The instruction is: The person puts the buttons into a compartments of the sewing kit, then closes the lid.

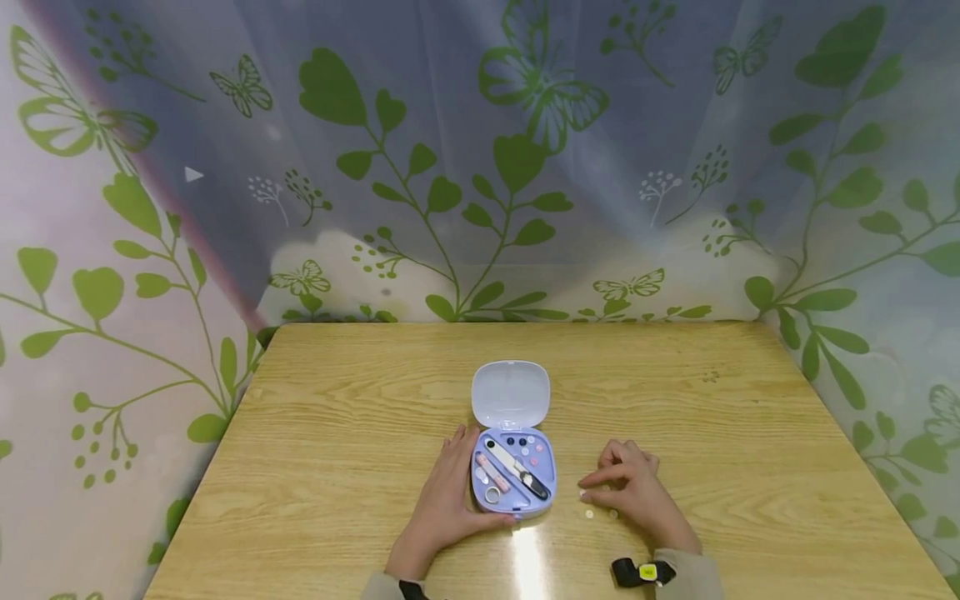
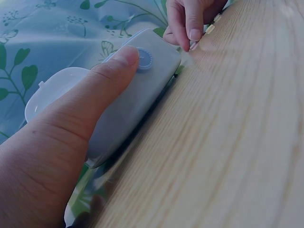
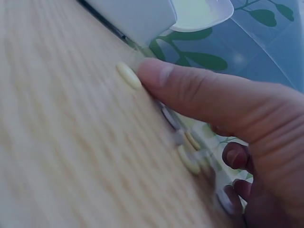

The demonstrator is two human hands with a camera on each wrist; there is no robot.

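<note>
A lavender sewing box (image 1: 546, 458) lies on the table with its pale lid (image 1: 511, 396) raised behind. My left hand (image 1: 447, 492) grips its left side, the thumb along the front by a round blue catch (image 2: 145, 61). Inside are black-and-white thread snips (image 1: 517, 468), a pinkish tube (image 1: 492, 472), a ring (image 1: 492, 495), dark buttons (image 1: 511, 442) and pink buttons (image 1: 539, 448). To the right of the box, my right hand (image 1: 633, 490) pinches a small white button (image 1: 582, 495) between thumb and forefinger at the tabletop.
Loose pale buttons lie close to the right hand, one cream button (image 1: 589, 514) and another pale button (image 1: 613, 514) in front of it. The wooden table (image 1: 337, 467) meets a leaf-patterned curtain (image 1: 450, 233) at the back and sides.
</note>
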